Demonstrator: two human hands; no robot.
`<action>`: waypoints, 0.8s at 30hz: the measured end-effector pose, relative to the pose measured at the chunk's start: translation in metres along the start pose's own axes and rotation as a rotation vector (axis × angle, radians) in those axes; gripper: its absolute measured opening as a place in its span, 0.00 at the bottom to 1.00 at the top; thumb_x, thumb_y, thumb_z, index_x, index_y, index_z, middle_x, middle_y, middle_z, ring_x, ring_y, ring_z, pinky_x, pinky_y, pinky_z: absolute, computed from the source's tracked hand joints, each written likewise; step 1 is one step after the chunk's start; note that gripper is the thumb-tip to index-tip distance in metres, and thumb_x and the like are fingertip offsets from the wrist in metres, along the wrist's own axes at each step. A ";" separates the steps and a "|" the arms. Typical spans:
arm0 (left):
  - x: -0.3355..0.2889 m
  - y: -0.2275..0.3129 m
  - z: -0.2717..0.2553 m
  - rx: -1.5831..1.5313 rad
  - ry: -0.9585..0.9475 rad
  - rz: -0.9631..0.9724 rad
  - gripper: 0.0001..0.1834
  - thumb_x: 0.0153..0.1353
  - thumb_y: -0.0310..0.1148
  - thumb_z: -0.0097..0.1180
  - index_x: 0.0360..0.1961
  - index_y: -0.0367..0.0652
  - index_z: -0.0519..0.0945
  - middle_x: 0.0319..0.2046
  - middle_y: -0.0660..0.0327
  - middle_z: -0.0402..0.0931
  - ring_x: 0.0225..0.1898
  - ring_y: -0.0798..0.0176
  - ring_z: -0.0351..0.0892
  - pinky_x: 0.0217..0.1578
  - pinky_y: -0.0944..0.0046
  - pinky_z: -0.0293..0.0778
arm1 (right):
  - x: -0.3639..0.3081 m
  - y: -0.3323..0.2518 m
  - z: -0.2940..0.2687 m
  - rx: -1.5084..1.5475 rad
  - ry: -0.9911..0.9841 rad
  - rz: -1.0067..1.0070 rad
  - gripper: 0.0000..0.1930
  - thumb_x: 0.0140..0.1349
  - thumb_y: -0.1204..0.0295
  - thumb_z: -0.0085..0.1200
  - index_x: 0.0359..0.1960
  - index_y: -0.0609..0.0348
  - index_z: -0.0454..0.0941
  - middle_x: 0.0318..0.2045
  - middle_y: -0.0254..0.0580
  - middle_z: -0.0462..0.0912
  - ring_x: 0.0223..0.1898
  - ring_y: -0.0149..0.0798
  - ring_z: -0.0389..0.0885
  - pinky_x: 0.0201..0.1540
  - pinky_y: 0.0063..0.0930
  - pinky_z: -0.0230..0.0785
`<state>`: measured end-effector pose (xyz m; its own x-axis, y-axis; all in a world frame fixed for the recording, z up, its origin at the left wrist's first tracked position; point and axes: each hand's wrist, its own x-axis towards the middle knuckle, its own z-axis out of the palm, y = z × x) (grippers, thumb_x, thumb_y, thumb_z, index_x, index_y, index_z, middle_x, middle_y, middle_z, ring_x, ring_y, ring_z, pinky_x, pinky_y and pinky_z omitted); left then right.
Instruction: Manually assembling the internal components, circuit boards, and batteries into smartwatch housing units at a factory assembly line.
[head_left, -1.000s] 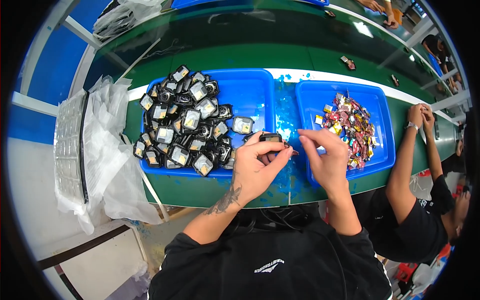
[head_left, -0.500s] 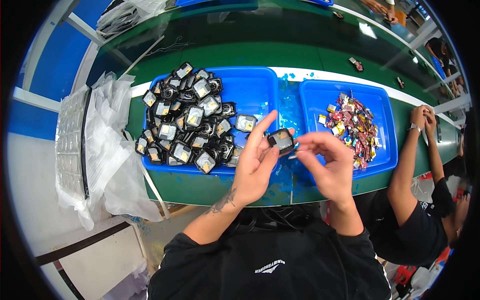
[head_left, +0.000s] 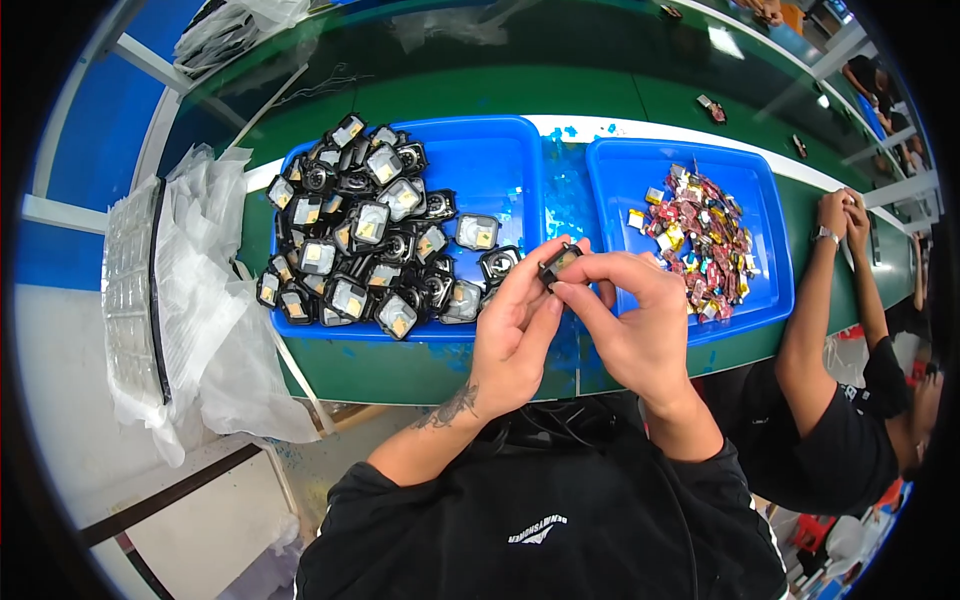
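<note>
A small black watch case (head_left: pixel 560 262) with a clear, rounded-square face is held up between my two hands, over the gap between two blue trays. My left hand (head_left: pixel 512 348) is closed around its left and lower side. The thumb and forefinger of my right hand (head_left: pixel 640 318) pinch at the case's right edge; whether a small piece is also between those fingertips is hidden. Just left of my hands, a pile of similar watch cases (head_left: pixel 370 222) fills much of the left blue tray (head_left: pixel 532 165). Small wrapped battery-like parts (head_left: pixel 706 240) in red, yellow and silver lie heaped in the right blue tray (head_left: pixel 782 265).
Both trays stand on a green workbench (head_left: pixel 520 375) strewn with blue scraps. White plastic sheeting (head_left: pixel 220 300) hangs at the left beside a clear compartment tray (head_left: pixel 132 290). A co-worker's arms (head_left: pixel 815 290) rest on the bench at the right. Loose parts (head_left: pixel 712 108) lie farther back.
My right fingers have moved in from just right of the watch case onto its edge. The small piece seen at those fingertips is now out of sight. The view has shifted slightly.
</note>
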<state>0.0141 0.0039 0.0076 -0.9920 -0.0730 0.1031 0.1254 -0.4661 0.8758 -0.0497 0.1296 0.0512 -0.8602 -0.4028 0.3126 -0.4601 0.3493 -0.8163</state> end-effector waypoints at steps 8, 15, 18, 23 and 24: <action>-0.002 0.001 0.000 0.088 0.001 0.007 0.26 0.71 0.20 0.39 0.68 0.31 0.55 0.65 0.47 0.62 0.67 0.58 0.63 0.66 0.59 0.58 | 0.003 -0.001 -0.004 0.064 -0.071 0.179 0.04 0.50 0.78 0.66 0.28 0.59 0.84 0.26 0.33 0.85 0.22 0.26 0.69 0.30 0.23 0.61; -0.004 0.002 0.002 0.083 0.011 -0.021 0.25 0.71 0.20 0.38 0.68 0.31 0.55 0.66 0.47 0.61 0.66 0.57 0.63 0.66 0.59 0.59 | 0.007 -0.001 -0.003 -0.026 -0.076 0.065 0.05 0.47 0.78 0.67 0.26 0.58 0.83 0.21 0.31 0.82 0.21 0.27 0.68 0.29 0.23 0.59; -0.005 0.004 0.002 0.069 -0.031 -0.043 0.25 0.71 0.19 0.37 0.68 0.31 0.55 0.66 0.48 0.61 0.66 0.56 0.64 0.65 0.60 0.60 | 0.007 0.000 -0.006 -0.014 -0.080 0.040 0.06 0.46 0.78 0.67 0.23 0.59 0.80 0.20 0.31 0.79 0.22 0.27 0.68 0.29 0.24 0.59; -0.006 0.008 0.007 0.092 0.004 -0.015 0.25 0.71 0.19 0.36 0.68 0.31 0.56 0.64 0.48 0.63 0.64 0.59 0.67 0.63 0.61 0.63 | 0.011 0.001 -0.013 -0.058 -0.083 0.029 0.09 0.45 0.80 0.67 0.22 0.59 0.75 0.21 0.32 0.73 0.27 0.27 0.71 0.29 0.24 0.59; -0.007 0.007 0.007 0.079 0.022 -0.041 0.24 0.71 0.19 0.36 0.68 0.31 0.56 0.63 0.48 0.64 0.63 0.60 0.68 0.63 0.61 0.64 | 0.011 0.004 -0.010 -0.065 -0.126 0.056 0.10 0.45 0.79 0.67 0.25 0.59 0.76 0.24 0.33 0.76 0.28 0.29 0.72 0.32 0.26 0.61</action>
<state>0.0217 0.0072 0.0168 -0.9955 -0.0756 0.0569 0.0825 -0.3980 0.9137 -0.0636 0.1349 0.0564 -0.8525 -0.4828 0.2004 -0.4289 0.4266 -0.7963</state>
